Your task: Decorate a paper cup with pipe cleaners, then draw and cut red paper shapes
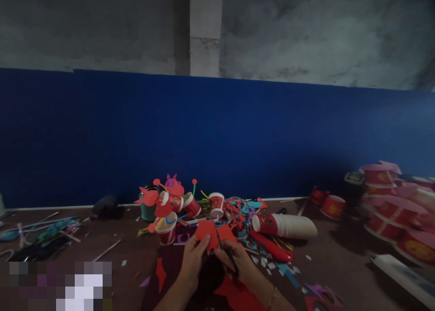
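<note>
Red paper (205, 230) is pinched in my left hand (194, 255), thumb on top. My right hand (238, 255) grips a pair of dark-handled scissors (220, 239), whose blades lie across the paper and point away from me. To the right of the blades, another part of the red paper (226, 232) shows above my right fingers; I cannot tell whether it is cut through. Below my right wrist lies a larger red paper sheet (238, 295). A narrow red offcut (160, 274) rests left of my left forearm.
Paper cups with red cut-outs (167, 229) stand beyond my left hand. A stack of paper cups (292, 225) lies on its side at right, behind a red tube-like object (272, 246). Red cup pieces (390, 216) are piled far right. A blue partition (217, 134) bounds the table.
</note>
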Available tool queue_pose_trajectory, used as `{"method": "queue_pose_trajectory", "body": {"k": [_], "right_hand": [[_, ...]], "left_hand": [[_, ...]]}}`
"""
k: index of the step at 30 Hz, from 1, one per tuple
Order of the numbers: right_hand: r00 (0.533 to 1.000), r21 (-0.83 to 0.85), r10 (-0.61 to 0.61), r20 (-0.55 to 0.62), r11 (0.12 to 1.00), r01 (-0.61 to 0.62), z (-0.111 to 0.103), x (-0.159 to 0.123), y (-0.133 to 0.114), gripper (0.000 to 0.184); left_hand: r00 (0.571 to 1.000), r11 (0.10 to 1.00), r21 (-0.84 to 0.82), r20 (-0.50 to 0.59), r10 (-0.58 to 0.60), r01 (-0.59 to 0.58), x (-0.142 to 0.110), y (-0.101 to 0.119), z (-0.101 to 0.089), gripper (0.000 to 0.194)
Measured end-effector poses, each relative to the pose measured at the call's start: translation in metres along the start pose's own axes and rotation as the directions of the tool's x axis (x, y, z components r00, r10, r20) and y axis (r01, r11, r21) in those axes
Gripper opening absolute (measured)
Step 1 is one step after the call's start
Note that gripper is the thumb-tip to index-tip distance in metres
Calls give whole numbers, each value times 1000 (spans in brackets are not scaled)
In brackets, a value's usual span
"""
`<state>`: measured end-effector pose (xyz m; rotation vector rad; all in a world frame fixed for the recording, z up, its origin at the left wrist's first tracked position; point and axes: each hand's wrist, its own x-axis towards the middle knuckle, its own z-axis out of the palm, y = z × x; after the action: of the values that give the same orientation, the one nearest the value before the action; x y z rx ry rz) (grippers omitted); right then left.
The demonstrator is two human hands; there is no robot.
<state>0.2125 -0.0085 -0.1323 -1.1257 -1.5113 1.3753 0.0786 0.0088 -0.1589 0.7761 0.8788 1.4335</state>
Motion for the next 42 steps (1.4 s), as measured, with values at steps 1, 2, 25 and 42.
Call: {"method": "queue_pose_trajectory", "body": {"k": [1,2,25,42], "right_hand": [[1000,2,3,-2,1000,-3,0,-1,-1,53],[1000,3,5,-4,1000,-5,0,-1,-2,53],[998,1,64,-1,998,-64,-3,-1,-4,47],[999,78,26,22,997,-28,-3,-2,1,49]], "left_hand": [[1000,1000,8,-10,-2,2,-1,1,1,47],[1000,1000,18,-21,-5,5,-2,1,1,48],[999,994,108,-37,16,-11,-7,17,8,54],[999,997,60,-24,43,-41,-12,17,10,48]]}}
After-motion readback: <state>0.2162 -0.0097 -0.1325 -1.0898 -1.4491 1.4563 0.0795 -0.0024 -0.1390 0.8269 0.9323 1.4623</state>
